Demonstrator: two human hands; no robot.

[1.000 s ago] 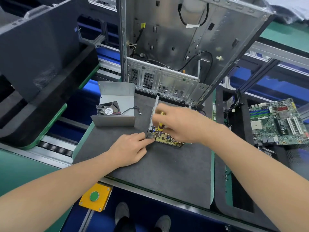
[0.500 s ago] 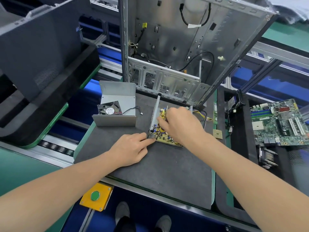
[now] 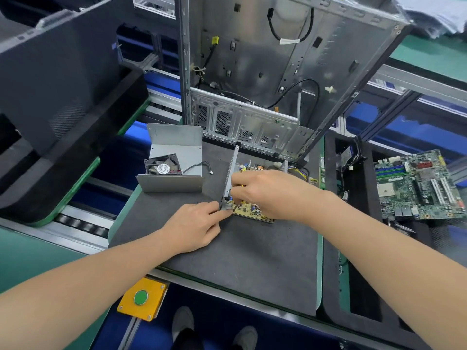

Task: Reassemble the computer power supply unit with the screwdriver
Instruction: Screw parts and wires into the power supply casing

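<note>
The open power supply unit (image 3: 252, 212) is seen lying on the dark mat (image 3: 240, 253), just in front of the upright computer case (image 3: 252, 72), with its circuit board (image 3: 246, 210) exposed and its metal side wall (image 3: 231, 170) standing on the left edge. The near corner of that wall is pinched between thumb and forefinger of the left hand (image 3: 194, 226), whose other fingers are curled on the mat. The right hand (image 3: 267, 193) is closed over the board around the screwdriver (image 3: 242, 185) — only a sliver of yellow handle is shown under the fingers, and the tip cannot be made out with certainty. To the left, apart from the unit, the grey cover (image 3: 177, 147) is set with a small fan (image 3: 163, 168) inside it. A motherboard (image 3: 417, 185) is seen on the right, and a yellow box (image 3: 131, 309) with a green button sits at the near edge.
</note>
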